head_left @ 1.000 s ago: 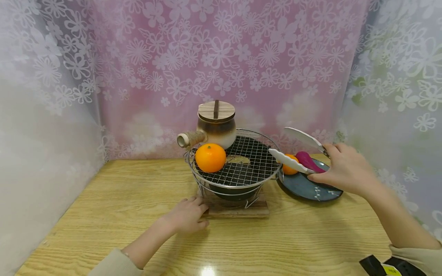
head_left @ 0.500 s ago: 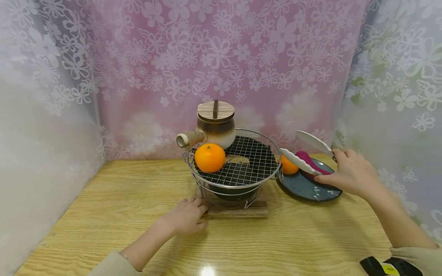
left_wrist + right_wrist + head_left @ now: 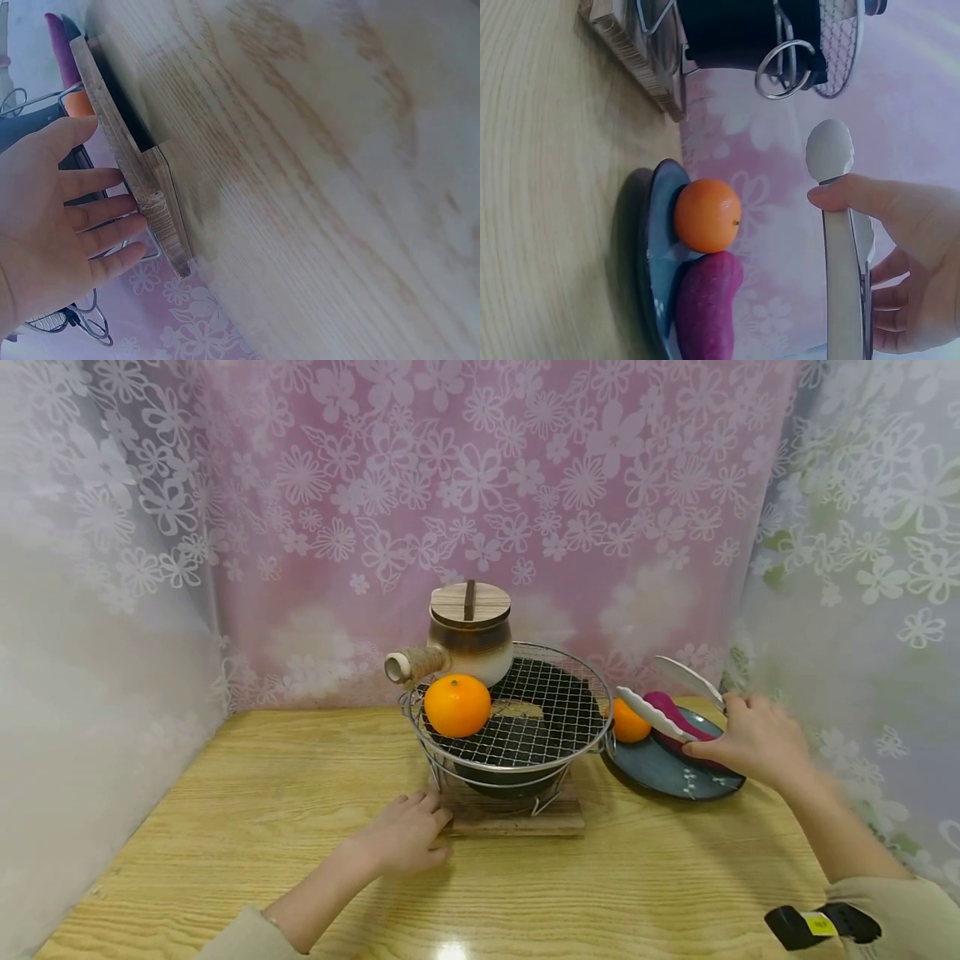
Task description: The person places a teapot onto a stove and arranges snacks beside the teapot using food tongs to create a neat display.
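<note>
Tongs (image 3: 670, 697), white plastic with long flat arms, sit in my right hand (image 3: 753, 739), my thumb and fingers curled round the hinge end so the tips stay spread and free to take something. Those tips hang just above the dark blue ceramic plate (image 3: 675, 772), near the small orange mandarin (image 3: 627, 722) and the purple sweet potato (image 3: 675, 718) lying side by side on it; the right-wrist view shows the tongs apart from both. My right forearm reaches in from the right, wrist raised off the light wooden counter (image 3: 262, 810).

My left hand (image 3: 401, 835) lies flat with relaxed fingers, gripping nothing, its fingertips against the edge of the square wooden board (image 3: 139, 176) under the round black stove with a wire mesh grill (image 3: 525, 710); I judge that steadies the stand. On the mesh rest a larger orange mandarin (image 3: 457, 703) and a brown-and-cream clay teapot with a wooden lid (image 3: 465, 631), its rope-wrapped handle pointing left.
</note>
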A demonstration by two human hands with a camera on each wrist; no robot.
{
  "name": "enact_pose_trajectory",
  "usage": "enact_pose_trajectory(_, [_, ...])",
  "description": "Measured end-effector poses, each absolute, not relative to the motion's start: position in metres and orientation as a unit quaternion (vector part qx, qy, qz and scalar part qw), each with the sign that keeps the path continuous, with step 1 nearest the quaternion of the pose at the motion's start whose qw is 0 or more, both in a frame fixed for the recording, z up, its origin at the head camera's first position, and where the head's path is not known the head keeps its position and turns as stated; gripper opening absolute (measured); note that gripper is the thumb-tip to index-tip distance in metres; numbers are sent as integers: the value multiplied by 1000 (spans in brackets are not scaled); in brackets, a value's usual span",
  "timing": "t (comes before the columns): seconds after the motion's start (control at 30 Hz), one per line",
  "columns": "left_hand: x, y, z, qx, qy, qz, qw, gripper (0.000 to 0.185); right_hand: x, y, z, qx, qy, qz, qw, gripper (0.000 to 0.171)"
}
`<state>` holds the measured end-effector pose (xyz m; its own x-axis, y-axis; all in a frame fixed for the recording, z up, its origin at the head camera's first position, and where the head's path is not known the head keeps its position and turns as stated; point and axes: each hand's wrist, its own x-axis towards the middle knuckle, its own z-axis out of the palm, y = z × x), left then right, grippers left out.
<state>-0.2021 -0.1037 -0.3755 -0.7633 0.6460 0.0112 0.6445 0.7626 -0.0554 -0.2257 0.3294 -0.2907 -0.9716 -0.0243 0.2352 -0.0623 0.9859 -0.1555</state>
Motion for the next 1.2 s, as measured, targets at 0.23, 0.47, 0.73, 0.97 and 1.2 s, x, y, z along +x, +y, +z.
enact_pose_trajectory(0.23, [-202,-104,-376,-343,-939,25,12,47,-236,332,-303,14,-992,63,108,95])
enact_pose_trajectory(0.47, [-202,-104,-377,-346,-937,31,13,47,-241,332,-313,8,-995,50,90,95])
enact_pose_trajectory(0.73, [-201,-104,-377,-350,-936,32,26,43,-247,332,-322,12,-995,40,94,79])
enact_pose_trajectory(0.97, [-201,-104,-376,-350,-936,33,21,45,-254,334,-335,18,-993,20,111,77])
enact_pose_trajectory(1.2, [-202,-104,-376,-350,-936,38,18,45,-260,330,-341,21,-992,-8,125,76])
